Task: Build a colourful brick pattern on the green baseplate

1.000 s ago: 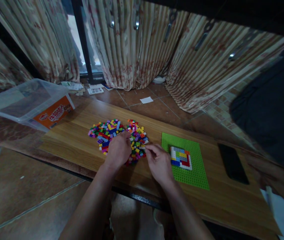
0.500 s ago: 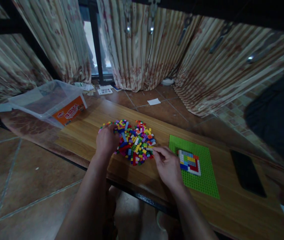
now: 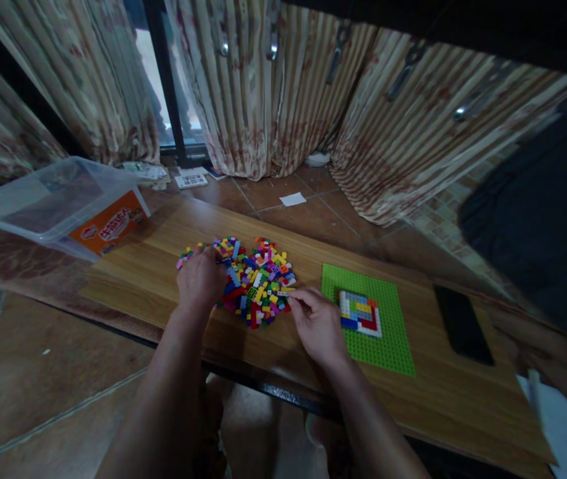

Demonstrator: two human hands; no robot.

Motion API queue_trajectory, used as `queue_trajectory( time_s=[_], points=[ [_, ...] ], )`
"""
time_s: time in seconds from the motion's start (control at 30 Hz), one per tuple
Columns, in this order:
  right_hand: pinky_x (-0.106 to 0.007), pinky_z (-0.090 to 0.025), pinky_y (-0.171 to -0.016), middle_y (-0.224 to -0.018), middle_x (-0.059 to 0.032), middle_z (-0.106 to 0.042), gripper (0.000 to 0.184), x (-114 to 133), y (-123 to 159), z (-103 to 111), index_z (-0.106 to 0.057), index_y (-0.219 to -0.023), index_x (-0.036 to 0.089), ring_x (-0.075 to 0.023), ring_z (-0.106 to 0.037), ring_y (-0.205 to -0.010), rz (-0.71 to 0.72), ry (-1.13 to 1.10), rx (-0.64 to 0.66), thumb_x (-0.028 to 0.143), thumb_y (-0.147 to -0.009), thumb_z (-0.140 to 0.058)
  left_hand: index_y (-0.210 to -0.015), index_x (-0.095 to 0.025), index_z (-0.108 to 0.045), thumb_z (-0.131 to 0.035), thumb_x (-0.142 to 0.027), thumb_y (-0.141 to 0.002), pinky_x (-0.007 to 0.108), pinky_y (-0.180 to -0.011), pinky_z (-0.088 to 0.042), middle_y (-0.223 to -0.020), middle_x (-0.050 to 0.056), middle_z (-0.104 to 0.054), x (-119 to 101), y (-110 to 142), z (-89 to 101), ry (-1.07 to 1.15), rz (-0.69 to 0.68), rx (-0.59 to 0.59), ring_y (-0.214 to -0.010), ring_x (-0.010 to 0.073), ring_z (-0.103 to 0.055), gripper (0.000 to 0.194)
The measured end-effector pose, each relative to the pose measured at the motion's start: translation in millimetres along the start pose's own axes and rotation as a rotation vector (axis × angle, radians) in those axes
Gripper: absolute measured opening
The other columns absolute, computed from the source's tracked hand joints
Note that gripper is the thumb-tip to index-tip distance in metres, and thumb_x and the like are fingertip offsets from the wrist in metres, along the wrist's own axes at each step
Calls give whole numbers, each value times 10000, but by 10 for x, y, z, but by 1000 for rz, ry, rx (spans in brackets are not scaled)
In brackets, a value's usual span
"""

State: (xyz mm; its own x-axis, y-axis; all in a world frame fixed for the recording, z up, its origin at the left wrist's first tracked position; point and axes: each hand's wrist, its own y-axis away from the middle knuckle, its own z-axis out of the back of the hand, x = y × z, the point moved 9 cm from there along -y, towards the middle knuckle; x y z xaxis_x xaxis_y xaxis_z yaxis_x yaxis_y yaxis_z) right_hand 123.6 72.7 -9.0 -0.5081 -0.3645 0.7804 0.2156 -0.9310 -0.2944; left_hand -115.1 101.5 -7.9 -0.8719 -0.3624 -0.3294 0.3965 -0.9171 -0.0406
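Note:
A heap of small, mixed-colour toy building bricks (image 3: 263, 276) lies on the wooden bench. At its left side, my left hand (image 3: 202, 278) reaches in with fingers curled down. Its fingertips are partly hidden, and what they pinch cannot be made out. My right hand (image 3: 317, 324), at the heap's right edge, pinches a thin white brick (image 3: 283, 293) between thumb and forefinger. Right of that hand lies a green baseplate (image 3: 393, 332). A flat block of white, red, yellow, grey and blue bricks (image 3: 370, 319) sits on it.
A clear plastic box (image 3: 48, 219) with an orange label stands at the bench's left end. Toward the right end of the wooden bench (image 3: 423, 406) lies a black phone-like slab (image 3: 462, 324). Striped curtains (image 3: 258, 100) hang behind, and a white paper (image 3: 293, 199) lies on the tiled floor.
The view has turned a little to the right, so everything appears shifted left. Both hands stay at the heap; the right still pinches the white brick.

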Motion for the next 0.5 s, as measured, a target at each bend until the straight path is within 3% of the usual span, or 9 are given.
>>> queue_trajectory(
  time_s=[0.17,0.3,0.4,0.5],
  points=[
    [-268,-494,-710,-874,-34,-679,171,-2,0,-2,-699,-915,214,-156,-641,-797,5,-2,9,196,-903,-529,-1007,-197,-692,-524,-259,-817,429,-801,-502,-998,160,-718,28,2,-20,9,58,43,-960,345,-663,262],
    [-281,-496,-731,-880,-40,-685,174,2,3,28,-704,-916,209,-163,-641,-813,5,-11,-6,204,-906,-529,-990,-190,-686,-568,-266,-803,390,-811,-494,-981,115,-723,42,-5,86,137,64,-17,-938,301,-665,234],
    [-288,-506,-745,-892,-42,-693,175,-21,11,66,-709,-929,212,-166,-647,-821,-26,-73,-41,248,-909,-539,-974,-167,-662,-576,-250,-816,321,-770,-482,-912,41,-705,-67,53,126,491,6,-10,-830,206,-641,198],
    [-292,-526,-733,-909,-38,-706,199,-91,24,103,-701,-998,222,-164,-653,-795,-124,-214,-84,324,-903,-558,-881,-173,-633,-641,-245,-784,233,-628,-442,-732,-28,-626,-363,249,-29,1059,-29,179,-656,110,-555,121]
  ],
)
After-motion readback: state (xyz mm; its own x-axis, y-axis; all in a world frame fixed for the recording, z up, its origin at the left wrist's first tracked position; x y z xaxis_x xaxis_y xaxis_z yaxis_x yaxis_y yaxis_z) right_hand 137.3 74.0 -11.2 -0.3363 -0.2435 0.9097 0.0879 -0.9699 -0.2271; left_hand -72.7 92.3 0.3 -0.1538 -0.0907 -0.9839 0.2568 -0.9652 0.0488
